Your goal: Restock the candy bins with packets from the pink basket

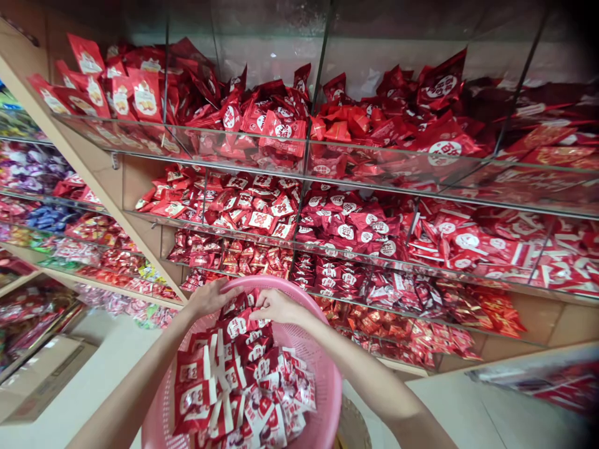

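A round pink plastic basket (330,374) at the bottom centre holds many red and white candy packets (255,374). My left hand (209,298) rests at the basket's far left rim, its fingers stretched toward the packets at the far edge. Inside the basket, near the far rim, my right hand (276,305) has its fingers bent together over a red packet with a white label (238,325). Just beyond the basket, small red wrapped candies (257,257) fill a lower shelf compartment.
Glass-fronted shelves (374,181) with red packets rise ahead and stretch right. A wooden divider (93,162) slants at left, with colourful candy beyond. A cardboard box (47,374) lies on the floor at lower left; a woven round object (353,427) shows beneath the basket.
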The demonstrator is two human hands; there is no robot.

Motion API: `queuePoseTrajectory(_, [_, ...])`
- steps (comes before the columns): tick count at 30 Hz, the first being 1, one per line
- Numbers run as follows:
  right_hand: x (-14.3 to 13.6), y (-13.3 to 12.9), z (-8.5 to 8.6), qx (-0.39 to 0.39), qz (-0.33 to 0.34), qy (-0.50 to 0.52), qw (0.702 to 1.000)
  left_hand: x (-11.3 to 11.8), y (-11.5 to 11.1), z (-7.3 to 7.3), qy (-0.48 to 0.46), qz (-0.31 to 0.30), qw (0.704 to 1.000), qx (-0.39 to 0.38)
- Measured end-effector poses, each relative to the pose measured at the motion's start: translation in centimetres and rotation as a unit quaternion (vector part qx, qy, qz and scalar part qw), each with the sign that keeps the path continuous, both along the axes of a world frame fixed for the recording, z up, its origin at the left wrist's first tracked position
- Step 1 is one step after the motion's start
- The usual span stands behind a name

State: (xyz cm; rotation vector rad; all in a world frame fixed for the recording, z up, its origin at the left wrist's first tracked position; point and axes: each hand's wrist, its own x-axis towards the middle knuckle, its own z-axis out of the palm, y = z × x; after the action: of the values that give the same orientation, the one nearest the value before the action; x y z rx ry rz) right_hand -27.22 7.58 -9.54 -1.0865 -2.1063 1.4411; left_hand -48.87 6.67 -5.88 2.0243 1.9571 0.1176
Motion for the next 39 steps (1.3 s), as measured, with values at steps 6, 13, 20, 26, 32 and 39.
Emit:
queuePoseTrajectory(6, [3.3, -0.7, 0.4, -0.082, -0.021, 0.092, 0.992, 0.3, -0.4, 0.6, 0.023, 0.007, 1.000, -0.010])
queuePoseTrajectory(13, [3.9, -4.5, 2.8, -0.062, 0.056, 0.108, 0.991, 0.5, -0.5, 0.4, 0.011, 0.006, 1.000, -0.007])
queuePoseTrajectory(20, [1.7, -7.2, 3.8, 0.122, 0.065, 0.009, 0.990, 0.6, -0.4, 0.4, -0.010, 0.012, 1.000, -0.012])
queuePoseTrajectory(26, [2.8, -7.8, 2.7, 0.128, 0.124, -0.019, 0.984, 0.1, -0.6, 0.4, 0.007, 0.008, 1.000, 0.003])
queuePoseTrajectory(32, [3.3, -8.2, 2.5, 0.168, 0.144, -0.023, 0.975, 0.0, -0.4, 0.3, 0.000, 0.012, 1.000, -0.001])
queuePoseTrajectory(39, [2.3, -8.5, 1.4, 0.281, 0.112, -0.062, 0.951, 0.2, -0.4, 0.6, 0.005, -0.003, 1.000, -0.007])
